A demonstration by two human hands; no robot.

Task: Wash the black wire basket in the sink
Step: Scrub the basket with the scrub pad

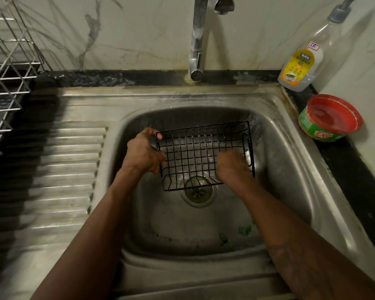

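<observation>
The black wire basket (195,148) is held tilted above the drain (198,191) inside the steel sink (286,161). My left hand (144,151) grips the basket's left end, thumb over the top rim. My right hand (233,166) is blurred and rests inside the basket near its right end, fingers curled against the wires. I cannot tell whether it holds anything. No water runs from the tap (197,40).
A dishwash gel bottle (301,61) and a red-lidded soap tub (331,118) stand on the counter at the right. A steel dish rack (7,79) is at the left, beside the ribbed drainboard (67,169). Green scraps (244,230) lie on the sink floor.
</observation>
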